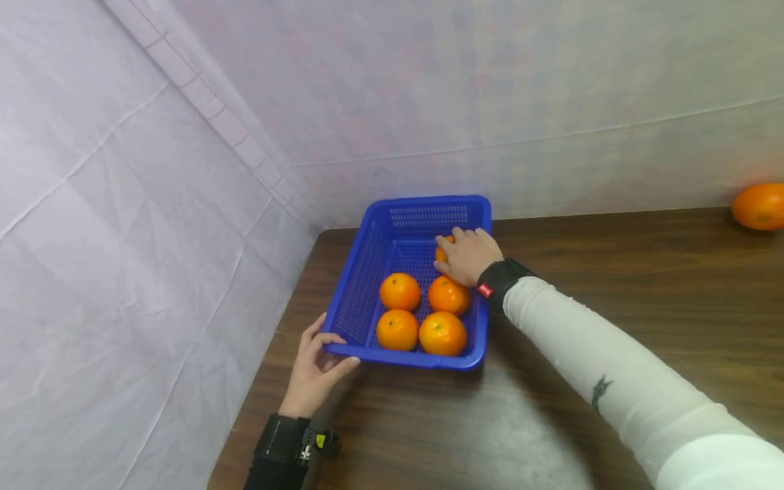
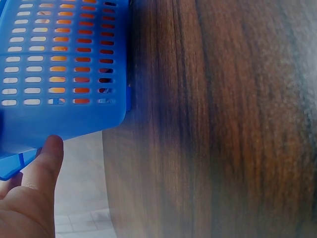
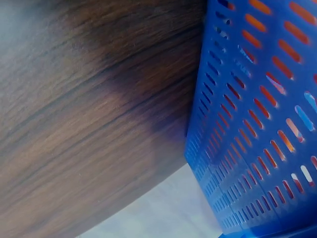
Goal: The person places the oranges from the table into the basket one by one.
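A blue plastic basket (image 1: 392,355) with slotted walls stands on the wooden table, several oranges (image 1: 399,292) inside its near half. At the near left corner my left hand (image 1: 312,378) grips the rim, fingers over the edge and thumb outside; the left wrist view shows the thumb (image 2: 43,166) against the basket's outer wall (image 2: 64,119). Reaching over the right side, my right hand (image 1: 471,257) holds another orange (image 1: 442,254) inside the basket, mostly hidden under the fingers. In the right wrist view only the basket's slotted side (image 3: 247,134) and the table show, not the hand.
One more orange (image 1: 759,206) lies at the far right, on the table's back edge by the wall covering. White sheeting (image 1: 153,272) closes off the left and back. The brown wooden tabletop (image 1: 612,272) extends to the right of the basket.
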Tool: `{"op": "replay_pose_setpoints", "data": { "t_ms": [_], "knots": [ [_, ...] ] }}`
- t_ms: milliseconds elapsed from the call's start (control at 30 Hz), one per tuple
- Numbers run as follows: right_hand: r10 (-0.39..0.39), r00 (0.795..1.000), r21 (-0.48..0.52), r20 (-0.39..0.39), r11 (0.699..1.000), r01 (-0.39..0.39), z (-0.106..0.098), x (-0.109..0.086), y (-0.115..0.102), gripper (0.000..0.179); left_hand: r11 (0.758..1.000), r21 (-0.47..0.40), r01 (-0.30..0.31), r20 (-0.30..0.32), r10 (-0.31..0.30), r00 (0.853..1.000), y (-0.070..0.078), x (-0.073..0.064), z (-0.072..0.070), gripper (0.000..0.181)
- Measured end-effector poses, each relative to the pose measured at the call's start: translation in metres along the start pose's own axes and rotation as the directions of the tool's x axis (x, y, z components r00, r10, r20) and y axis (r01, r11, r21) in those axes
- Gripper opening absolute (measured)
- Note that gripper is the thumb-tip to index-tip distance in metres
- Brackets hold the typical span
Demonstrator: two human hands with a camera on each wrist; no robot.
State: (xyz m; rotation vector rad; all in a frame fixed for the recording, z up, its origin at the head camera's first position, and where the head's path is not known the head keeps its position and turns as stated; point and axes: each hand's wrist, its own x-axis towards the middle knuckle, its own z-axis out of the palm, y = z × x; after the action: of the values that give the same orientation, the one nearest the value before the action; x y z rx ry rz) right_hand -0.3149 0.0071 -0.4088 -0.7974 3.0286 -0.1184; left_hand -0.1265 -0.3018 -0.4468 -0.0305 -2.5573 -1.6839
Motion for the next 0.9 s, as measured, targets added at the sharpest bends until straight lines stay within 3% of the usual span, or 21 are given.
{"op": "replay_pose_setpoints", "data": {
  "t_ms": [200,367,600,733,900],
  "knots": [
    [0.001,0.999,0.050,-0.036,0.999,0.001,0.000,-0.002,0.002,0.060,1.000,0.018,0.011,-0.002,-0.011,1.000,0.001,-0.001,0.001,0.033],
    [0.020,0.996,0.150,-0.092,0.989,-0.006,-0.001,-0.002,0.005,0.057,1.000,0.016,0.007,-0.003,-0.007,1.000,0.002,-0.001,0.002,0.034],
    [0.084,0.970,0.256,-0.227,0.966,-0.024,0.004,-0.002,0.009,0.050,1.000,0.020,0.000,-0.010,0.000,1.000,0.001,0.000,0.001,0.034],
    [0.151,0.946,0.351,-0.287,0.935,-0.043,0.004,-0.002,0.011,0.046,1.000,0.019,-0.008,-0.013,0.009,1.000,0.000,0.003,0.001,0.034],
    [0.210,0.928,0.461,-0.307,0.886,-0.048,0.005,-0.002,0.016,0.044,1.000,0.008,-0.015,-0.004,0.015,1.000,-0.001,0.009,0.002,0.034]
  ]
}}
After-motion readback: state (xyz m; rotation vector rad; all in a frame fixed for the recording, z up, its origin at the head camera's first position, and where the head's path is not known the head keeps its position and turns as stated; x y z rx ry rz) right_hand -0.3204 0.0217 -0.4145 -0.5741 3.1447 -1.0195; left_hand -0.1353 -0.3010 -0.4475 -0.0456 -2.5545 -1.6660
